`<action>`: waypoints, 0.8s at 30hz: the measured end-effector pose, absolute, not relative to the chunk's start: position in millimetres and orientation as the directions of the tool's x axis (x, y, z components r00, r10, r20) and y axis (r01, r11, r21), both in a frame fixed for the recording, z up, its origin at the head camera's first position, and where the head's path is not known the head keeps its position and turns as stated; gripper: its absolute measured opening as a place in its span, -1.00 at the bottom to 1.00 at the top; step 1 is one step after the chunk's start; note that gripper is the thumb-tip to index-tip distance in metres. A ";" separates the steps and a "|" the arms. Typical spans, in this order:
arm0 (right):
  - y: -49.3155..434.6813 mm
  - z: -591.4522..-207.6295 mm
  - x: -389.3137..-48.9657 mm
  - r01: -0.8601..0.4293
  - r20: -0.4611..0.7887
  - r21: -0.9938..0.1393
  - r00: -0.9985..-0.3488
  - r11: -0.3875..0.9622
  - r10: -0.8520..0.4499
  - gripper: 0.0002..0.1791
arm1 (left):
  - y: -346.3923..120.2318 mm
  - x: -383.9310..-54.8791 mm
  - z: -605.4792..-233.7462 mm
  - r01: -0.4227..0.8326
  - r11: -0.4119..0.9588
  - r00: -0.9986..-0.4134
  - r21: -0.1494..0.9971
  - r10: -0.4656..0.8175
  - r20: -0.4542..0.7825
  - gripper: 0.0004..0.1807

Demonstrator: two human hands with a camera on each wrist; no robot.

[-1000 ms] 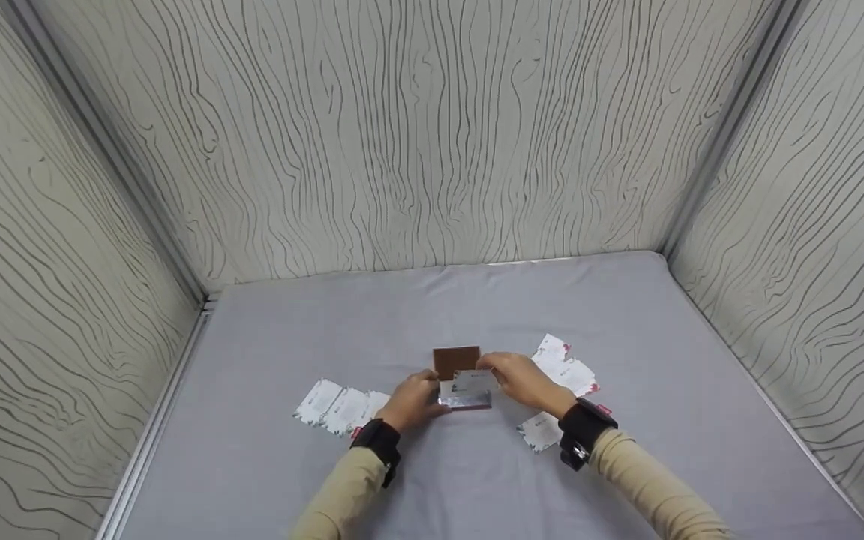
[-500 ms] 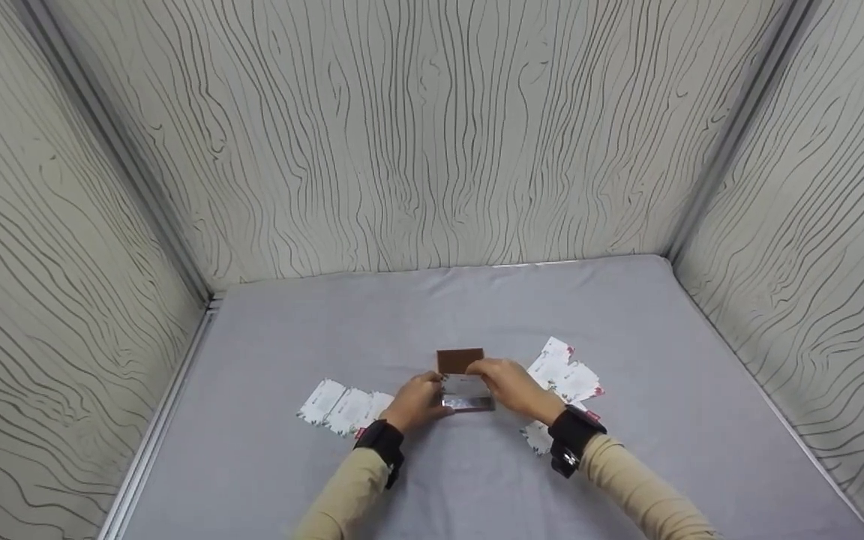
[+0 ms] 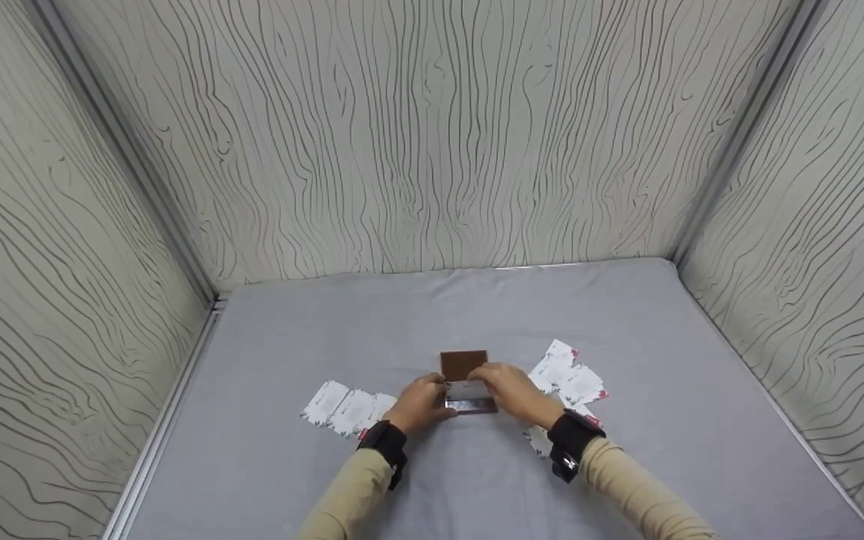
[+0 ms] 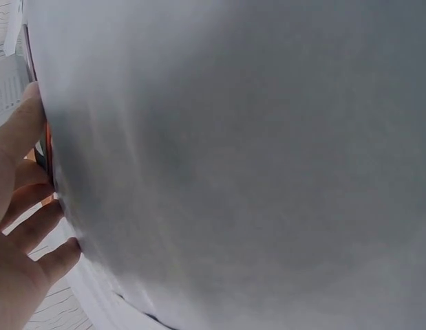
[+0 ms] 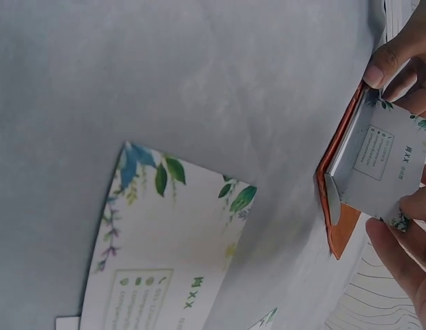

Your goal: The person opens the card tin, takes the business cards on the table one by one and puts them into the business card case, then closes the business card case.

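Note:
A brown business card case [image 3: 464,364] stands with its lid raised at the middle of the table. My left hand [image 3: 418,405] grips its left side, thumb along the front edge. My right hand [image 3: 513,391] pinches a white business card [image 5: 386,161] with leaf print by its edge. In the right wrist view this card lies over the silvery inside of the case, its far end close to the left thumb [image 5: 383,67]. Part of the case is hidden behind the fingers.
Overlapping business cards [image 3: 353,409] lie left of the left hand. Several more business cards [image 3: 578,384] lie right of the case, partly under the right forearm. The grey cloth-covered table [image 3: 312,322] meets patterned walls [image 3: 417,150] at the back and sides.
My right hand has moved left and slightly down with the business card, bringing it from above the case down into its opening. The left hand keeps its grip on the case.

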State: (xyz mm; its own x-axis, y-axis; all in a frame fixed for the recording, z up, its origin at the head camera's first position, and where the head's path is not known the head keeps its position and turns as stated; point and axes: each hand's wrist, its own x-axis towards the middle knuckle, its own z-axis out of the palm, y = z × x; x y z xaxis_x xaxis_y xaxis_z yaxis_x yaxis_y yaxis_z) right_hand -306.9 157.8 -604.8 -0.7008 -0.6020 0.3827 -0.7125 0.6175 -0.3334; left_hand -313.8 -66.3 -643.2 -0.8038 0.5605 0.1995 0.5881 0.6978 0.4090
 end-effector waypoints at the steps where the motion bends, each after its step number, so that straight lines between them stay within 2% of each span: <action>1: 157.9 -605.5 -306.7 -0.713 0.384 -0.331 -0.700 0.619 -0.602 -0.71 | -66.2 -313.8 -643.4 0.587 0.697 -0.804 0.411 0.561 0.196 -0.59; 5: 158.2 -608.4 -306.1 -0.703 0.368 -0.329 -0.710 0.631 -0.600 -0.70 | -66.5 -313.8 -643.2 0.585 0.698 -0.805 0.412 0.561 0.193 -0.58; 12: 157.8 -615.1 -305.0 -0.653 0.273 -0.306 -0.757 0.692 -0.594 -0.50 | -67.3 -313.2 -641.5 0.597 0.692 -0.799 0.405 0.559 0.222 -0.56; 18: 157.4 -623.3 -302.6 -0.645 0.252 -0.295 -0.764 0.705 -0.594 -0.38 | -66.3 -314.5 -644.8 0.587 0.691 -0.804 0.422 0.559 0.204 -0.58; 24: 156.4 -628.5 -302.0 -0.640 0.247 -0.279 -0.768 0.716 -0.591 -0.35 | -66.8 -315.3 -644.2 0.598 0.709 -0.799 0.374 0.563 0.210 -0.56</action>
State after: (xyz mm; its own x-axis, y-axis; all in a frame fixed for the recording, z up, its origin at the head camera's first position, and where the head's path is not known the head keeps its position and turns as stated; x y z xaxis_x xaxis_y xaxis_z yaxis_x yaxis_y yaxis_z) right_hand -302.0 156.4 -628.5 -0.7680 -0.5911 0.2466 -0.6403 0.7156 -0.2792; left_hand -315.3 -66.8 -644.2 -0.7993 0.5631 0.2098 0.5977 0.7089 0.3744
